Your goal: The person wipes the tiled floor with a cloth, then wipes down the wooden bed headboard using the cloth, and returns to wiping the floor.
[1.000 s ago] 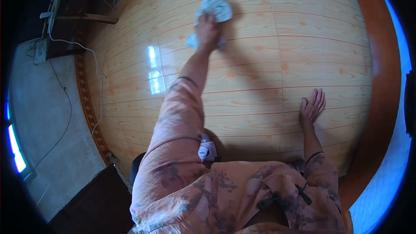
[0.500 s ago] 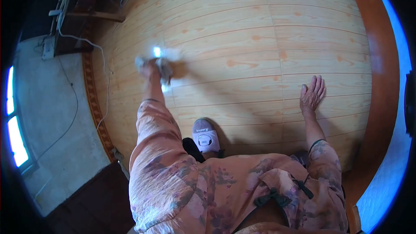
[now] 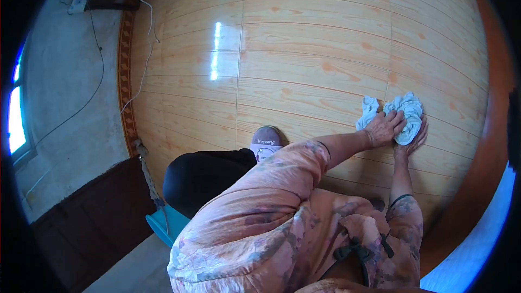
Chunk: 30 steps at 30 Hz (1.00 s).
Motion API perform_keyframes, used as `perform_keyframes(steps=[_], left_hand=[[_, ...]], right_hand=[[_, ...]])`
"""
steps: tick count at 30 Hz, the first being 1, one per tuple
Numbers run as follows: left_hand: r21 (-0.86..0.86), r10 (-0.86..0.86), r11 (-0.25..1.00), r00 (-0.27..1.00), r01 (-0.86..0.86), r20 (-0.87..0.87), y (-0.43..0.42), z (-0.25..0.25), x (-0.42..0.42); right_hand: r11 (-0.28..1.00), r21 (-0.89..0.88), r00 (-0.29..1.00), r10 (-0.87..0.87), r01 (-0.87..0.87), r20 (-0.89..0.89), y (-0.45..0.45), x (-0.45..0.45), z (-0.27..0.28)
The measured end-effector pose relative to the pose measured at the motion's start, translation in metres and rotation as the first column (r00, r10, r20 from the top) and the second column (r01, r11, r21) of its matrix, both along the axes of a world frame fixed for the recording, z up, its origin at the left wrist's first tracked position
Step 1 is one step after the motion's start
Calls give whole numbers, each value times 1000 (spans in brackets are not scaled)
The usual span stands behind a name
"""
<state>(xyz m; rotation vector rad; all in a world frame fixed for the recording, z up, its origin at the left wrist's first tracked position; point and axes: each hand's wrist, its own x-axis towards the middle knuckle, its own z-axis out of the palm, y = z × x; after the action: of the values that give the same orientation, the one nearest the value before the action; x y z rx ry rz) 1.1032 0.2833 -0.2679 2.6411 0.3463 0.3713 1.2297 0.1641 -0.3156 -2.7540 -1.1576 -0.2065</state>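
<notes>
My left hand (image 3: pixel 384 128) reaches across my body to the right, its fingers pressed on a crumpled pale blue cloth (image 3: pixel 408 109) on the wood-patterned floor (image 3: pixel 304 70). One end of the cloth bunches out to the left of the fingers. Right beside it, my right hand (image 3: pixel 417 140) lies on the floor with its fingers stretched forward. The cloth and the left fingertips partly cover that hand.
A slippered foot (image 3: pixel 266 140) and a dark-clad knee (image 3: pixel 209 176) are below. A white cable (image 3: pixel 147 38) runs along the patterned border (image 3: pixel 126 59) at the left. A teal plastic container (image 3: pixel 163 223) stands lower left. Brown edging (image 3: pixel 488 114) curves along the right.
My left hand has swept the cloth from the far left of the floor over to my right hand. The view has shifted, bringing the knee and teal container into sight.
</notes>
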Motion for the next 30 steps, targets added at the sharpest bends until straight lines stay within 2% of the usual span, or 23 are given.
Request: perform_keyframes(steps=[1, 2, 3, 4, 6, 8, 9, 10, 11, 13, 14, 15, 16, 17, 18, 20, 23, 24, 25, 26, 28, 29, 30], left_hand=[[-18, -21, 1000, 1000, 21, 5, 8, -6, -1], [-38, -41, 998, 999, 41, 12, 18, -10, -1], [106, -32, 994, 999, 34, -28, 39, 0, -8], [131, 25, 991, 999, -28, 23, 57, -12, -11], [-33, 121, 992, 991, -119, 52, 112, -8, -20], [72, 265, 963, 960, -260, -90, 176, -25, -43], [242, 332, 911, 942, -333, 46, 212, -52, -66], [231, 413, 882, 910, -411, 42, 241, -48, -92], [135, 528, 843, 849, -521, -13, 265, -38, -118], [141, 698, 709, 717, -691, 6, 304, -57, -184], [150, 798, 597, 564, -788, -211, 300, -22, -201], [191, 864, 488, 440, -851, -247, 302, -24, -227], [318, 895, 442, 436, -839, -96, 306, -43, -260], [260, 908, 402, 345, -878, -238, 291, -8, -259], [278, 923, 357, 292, -892, -249, 295, -21, -275], [285, 922, 317, 223, -905, -316, 287, -7, -264], [478, 926, 313, 152, -821, -345, 275, -55, -249], [419, 925, 295, 148, -858, -349, 239, -29, -219], [397, 889, 355, 175, -847, -422, 203, 5, -185], [354, 874, 437, 298, -827, -384, 185, -11, -172], [345, 729, 673, 664, -654, -164, 140, -34, -149], [258, 626, 780, 721, -570, -299, 114, -20, -132], [195, 506, 862, 784, -467, -359, 86, 3, -117]], right_hand=[[998, 50, 1000, 30, -30, 0, 2, -3, 6], [1000, -10, 1000, 13, -13, 4, 3, -5, 5], [998, -67, 1000, -8, 9, 17, 4, -4, 3], [992, -122, 999, -36, 40, 36, 6, -2, 4], [995, -96, 999, -28, 30, 22, 8, -5, 10], [996, -87, 999, -35, 37, 19, 8, -5, 8], [997, -74, 1000, -22, 23, 22, 7, -4, 7], [998, -64, 1000, -9, 11, 26, 6, -3, 7], [997, -74, 1000, -21, 22, 16, 6, -3, 7], [995, -91, 999, -48, 47, -9, 5, -3, 8], [994, -96, 998, -58, 55, -25, 5, -4, 9], [993, -97, 997, -66, 61, -43, 6, -3, 10], [995, -83, 997, -57, 53, -43, 6, -3, 10], [997, -68, 998, -47, 43, -46, 5, -4, 11], [998, -48, 998, -34, 32, -48, 5, -4, 11], [999, -39, 999, -23, 21, -46, 2, -4, 8], [997, -70, 987, -48, 37, -150, 10, -3, 15], [995, -91, 977, -62, 44, -202, 10, -1, 22], [992, -126, 980, -19, -6, -198, 11, 3, 31], [988, -130, 892, 18, -86, -451, 7, 11, 46], [971, -61, 531, 74, -232, -844, 8, 35, 88], [994, -6, 301, 27, -110, -953, 9, 26, 128], [991, 35, 192, 60, -129, -979, 8, 21, 166]])
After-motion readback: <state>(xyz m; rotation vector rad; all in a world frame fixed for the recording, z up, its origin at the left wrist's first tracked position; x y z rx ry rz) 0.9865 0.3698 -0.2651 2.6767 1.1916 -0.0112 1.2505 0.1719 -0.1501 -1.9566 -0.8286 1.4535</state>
